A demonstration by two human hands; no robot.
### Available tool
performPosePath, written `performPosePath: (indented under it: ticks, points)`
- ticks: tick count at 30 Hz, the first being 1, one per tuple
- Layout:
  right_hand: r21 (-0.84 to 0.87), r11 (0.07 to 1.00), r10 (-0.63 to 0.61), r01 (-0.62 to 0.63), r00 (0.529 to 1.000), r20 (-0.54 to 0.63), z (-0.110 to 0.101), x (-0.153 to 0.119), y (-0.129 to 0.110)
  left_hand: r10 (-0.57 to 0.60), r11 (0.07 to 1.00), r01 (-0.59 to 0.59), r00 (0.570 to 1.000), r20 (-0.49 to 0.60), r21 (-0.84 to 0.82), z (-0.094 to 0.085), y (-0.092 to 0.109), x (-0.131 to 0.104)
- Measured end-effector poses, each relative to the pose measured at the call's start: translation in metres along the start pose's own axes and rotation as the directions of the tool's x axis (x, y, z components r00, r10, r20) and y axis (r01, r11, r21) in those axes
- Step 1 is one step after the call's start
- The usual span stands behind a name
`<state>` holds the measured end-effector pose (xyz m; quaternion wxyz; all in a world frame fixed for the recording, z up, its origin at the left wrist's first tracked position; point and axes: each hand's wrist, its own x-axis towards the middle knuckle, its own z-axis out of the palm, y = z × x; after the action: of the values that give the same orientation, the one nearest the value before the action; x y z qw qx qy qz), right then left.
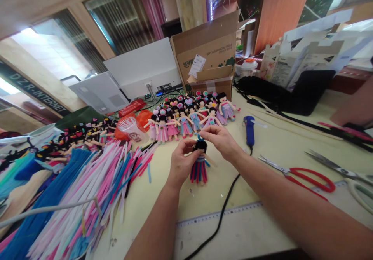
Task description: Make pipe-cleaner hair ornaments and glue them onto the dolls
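Between my hands is a small pipe-cleaner doll with black hair and a striped skirt of red and dark blue stems. My left hand grips it around the head and upper body, thumb across the front. Just above the hair, my right hand pinches a small blue piece of pipe cleaner between thumb and fingertips. This blue piece touches or nearly touches the top of the head; I cannot tell which. Part of the doll's face and body is hidden behind my left fingers.
Finished dolls stand in rows before a cardboard box. Loose pipe cleaners cover the left side. At right lie a blue glue gun with a black cord, red-handled scissors and larger scissors. A ruler crosses the front.
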<state>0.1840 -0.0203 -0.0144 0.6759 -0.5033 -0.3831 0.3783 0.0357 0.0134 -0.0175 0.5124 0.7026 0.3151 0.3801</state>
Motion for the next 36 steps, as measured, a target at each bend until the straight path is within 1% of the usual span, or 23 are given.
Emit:
performPosePath:
  ticks: [4, 7, 12, 15, 18, 21, 23, 27, 29, 32, 36]
  points:
    - [-0.002, 1.0, -0.009, 0.009, 0.999, -0.032, 0.0018, -0.0014, 0.0002, 0.004, 1.0, -0.003, 0.998, -0.055, 0.004, 0.0011, -0.0014, 0.0003]
    - [0.012, 1.0, -0.003, 0.003, 1.0, -0.031, 0.0032, -0.0018, 0.0009, -0.003, 1.0, 0.002, 0.997, -0.083, -0.011, 0.0019, -0.0025, 0.0003]
    - [0.065, 0.997, 0.035, -0.033, 0.999, -0.025, 0.0045, -0.0005, 0.0048, 0.0, 0.999, -0.003, 0.997, -0.076, -0.036, 0.0025, -0.0043, 0.0001]
    - [0.09, 0.994, 0.06, -0.059, 0.998, -0.008, 0.004, 0.0003, 0.0062, -0.021, 0.996, 0.015, 0.998, -0.061, -0.083, 0.0013, -0.0058, 0.0014]
    - [0.11, 0.989, 0.107, -0.103, 0.994, -0.026, 0.0024, 0.0008, 0.0052, -0.035, 0.989, 0.025, 0.997, -0.063, -0.143, -0.0012, -0.0068, 0.0034]
    - [0.108, 0.986, 0.134, -0.129, 0.99, -0.037, 0.0007, 0.001, 0.0028, -0.025, 0.986, 0.013, 0.997, -0.068, -0.167, -0.0033, -0.0071, 0.0048]
    - [0.086, 0.99, 0.118, -0.115, 0.993, -0.025, 0.0, 0.0008, 0.001, -0.03, 0.984, 0.019, 0.998, -0.06, -0.179, -0.0034, -0.0067, 0.0047]
    - [0.049, 0.998, 0.034, -0.035, 0.999, 0.01, -0.0001, -0.0001, -0.0018, -0.061, 0.98, 0.059, 0.998, -0.001, -0.189, -0.0006, -0.0041, 0.0027]
    - [0.034, 0.999, 0.006, -0.006, 1.0, 0.004, 0.0001, -0.0006, -0.0022, -0.06, 0.981, 0.062, 0.998, 0.013, -0.184, 0.001, -0.0024, 0.0015]
    - [0.004, 1.0, -0.016, 0.016, 0.999, -0.031, 0.0006, -0.0012, -0.0013, -0.066, 0.982, 0.064, 0.998, -0.001, -0.178, 0.0023, -0.0007, -0.0001]
    - [-0.016, 1.0, -0.026, 0.025, 0.997, -0.067, 0.0028, -0.0022, 0.0009, -0.055, 0.988, 0.045, 0.997, -0.059, -0.15, 0.0025, -0.0019, -0.0006]
